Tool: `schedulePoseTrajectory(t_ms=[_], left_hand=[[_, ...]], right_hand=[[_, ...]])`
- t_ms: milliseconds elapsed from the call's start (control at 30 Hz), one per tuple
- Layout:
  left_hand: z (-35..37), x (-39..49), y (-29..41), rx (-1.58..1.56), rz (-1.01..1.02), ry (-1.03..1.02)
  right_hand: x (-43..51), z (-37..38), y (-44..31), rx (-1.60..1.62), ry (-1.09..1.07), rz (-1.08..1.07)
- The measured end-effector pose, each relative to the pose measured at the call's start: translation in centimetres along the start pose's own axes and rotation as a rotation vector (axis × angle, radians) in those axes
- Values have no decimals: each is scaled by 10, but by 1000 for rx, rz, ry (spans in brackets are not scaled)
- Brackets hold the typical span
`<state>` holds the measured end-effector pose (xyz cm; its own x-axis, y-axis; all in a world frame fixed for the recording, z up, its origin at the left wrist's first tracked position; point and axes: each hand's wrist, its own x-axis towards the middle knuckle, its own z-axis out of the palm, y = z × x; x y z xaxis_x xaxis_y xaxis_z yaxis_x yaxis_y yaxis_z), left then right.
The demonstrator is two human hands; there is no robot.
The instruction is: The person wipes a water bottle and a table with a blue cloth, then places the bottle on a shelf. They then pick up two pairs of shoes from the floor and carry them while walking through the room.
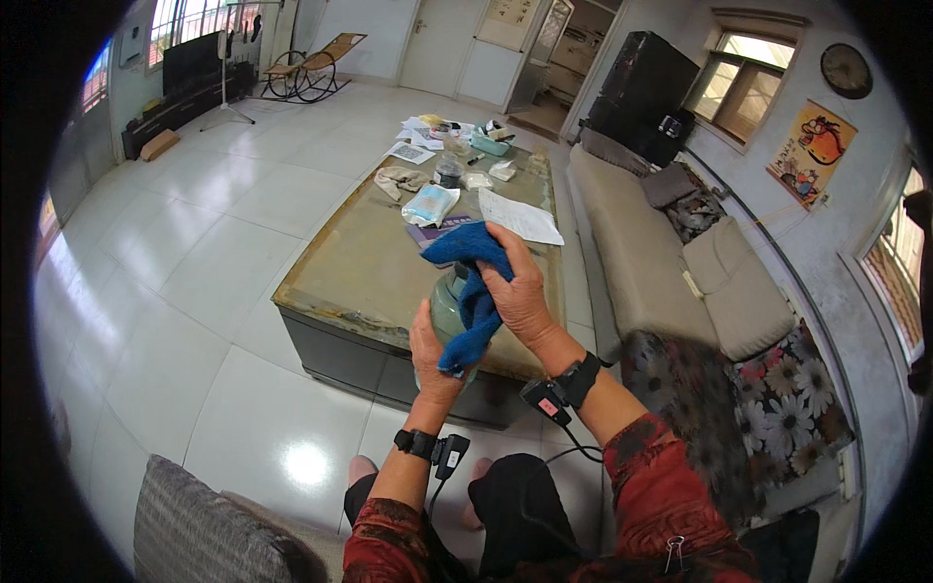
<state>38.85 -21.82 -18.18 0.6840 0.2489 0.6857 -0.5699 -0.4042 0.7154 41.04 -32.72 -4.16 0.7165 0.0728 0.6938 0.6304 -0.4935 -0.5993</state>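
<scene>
Above the near end of the coffee table (pixel 342 270), my left hand (pixel 430 353) grips a greenish, see-through rounded vessel (pixel 444 306), seemingly glass. My right hand (pixel 519 288) holds a blue cloth (pixel 470 244) against the vessel's upper right side. The cloth drapes down over that side and its lower end hangs by my left wrist. Much of the vessel is hidden behind the cloth and my fingers. Something dark shows at its top.
Beyond the vessel lie a blue-and-white packet (pixel 431 205), a white paper sheet (pixel 519 216), a beige cloth (pixel 399 181), a dark-filled jar (pixel 448 171) and a teal basket (pixel 492 140). A long sofa (pixel 619 226) runs along the right; a grey cushion (pixel 211 525) is at lower left.
</scene>
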Motion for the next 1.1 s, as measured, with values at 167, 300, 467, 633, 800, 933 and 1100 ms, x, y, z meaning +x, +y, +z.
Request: schedulePoseTrajectory(t_ms=[167,300,467,633,800,933,1100], left_hand=[[-11,7,-10,-197,-212,58],[-20,7,-16,-40,-170,-7],[-13,0,-14,-282,-308,-15],[-19,-6,-1,-480,-401,-152],[-38,-5,8,-583,-460,-227],[-47,-2,10,-790,-589,-344],[-57,4,10,-1074,-717,-549]], right_hand=[[-41,9,49,53,-83,490],[-62,33,70,648,349,765],[-10,-10,57,617,309,540],[18,10,29,38,-278,-62],[17,13,25,385,-400,443],[20,-2,28,421,-476,519],[22,-11,35,617,-614,582]])
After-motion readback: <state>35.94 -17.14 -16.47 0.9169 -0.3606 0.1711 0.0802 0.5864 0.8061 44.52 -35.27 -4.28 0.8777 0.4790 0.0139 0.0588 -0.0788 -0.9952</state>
